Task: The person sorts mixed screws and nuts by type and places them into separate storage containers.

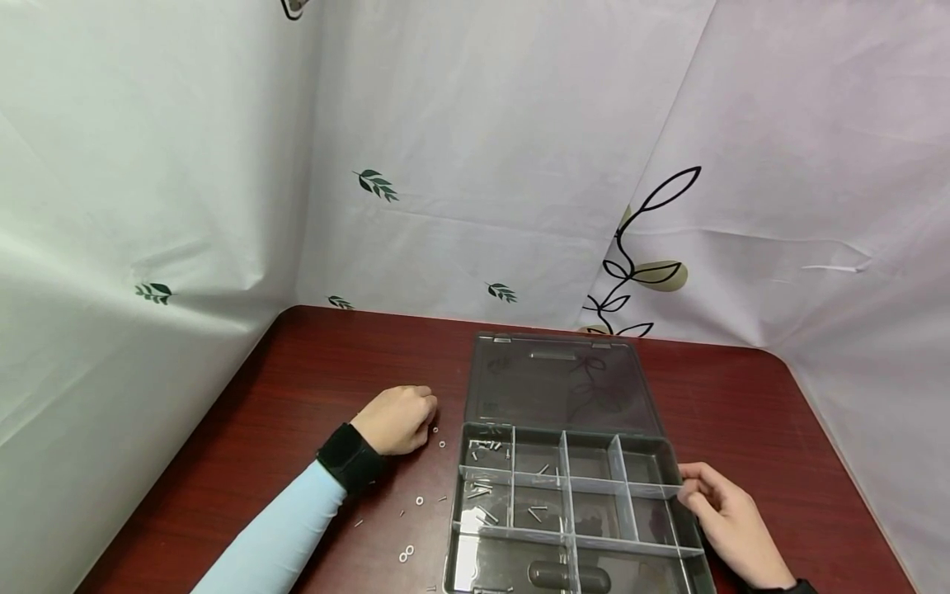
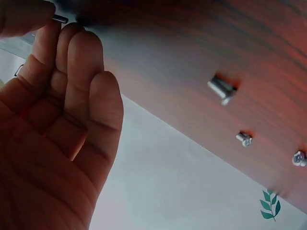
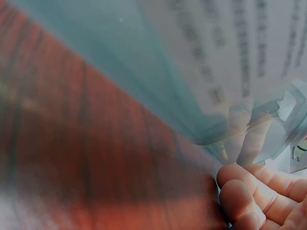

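Observation:
My left hand (image 1: 395,419) is over the table left of the box, its thumb and forefinger pinching a small metal screw (image 2: 60,18) in the left wrist view. The other fingers curl in beside it. An open grey compartment box (image 1: 644,547) lies in front of me, its lid (image 1: 560,384) folded back flat. Screws (image 1: 481,487) lie in several of its left-hand compartments. At the box's right side, my right hand (image 1: 731,511) grips the wall with thumb and fingers. Through the clear plastic in the right wrist view, part of the fingers (image 3: 235,199) shows.
Loose washers (image 1: 420,501) and tiny screws are scattered on the dark red table (image 1: 334,355) left of the box. Several screws (image 2: 222,90) lie near my left hand in its wrist view. White leaf-patterned cloth (image 1: 475,148) hangs behind and beside the table.

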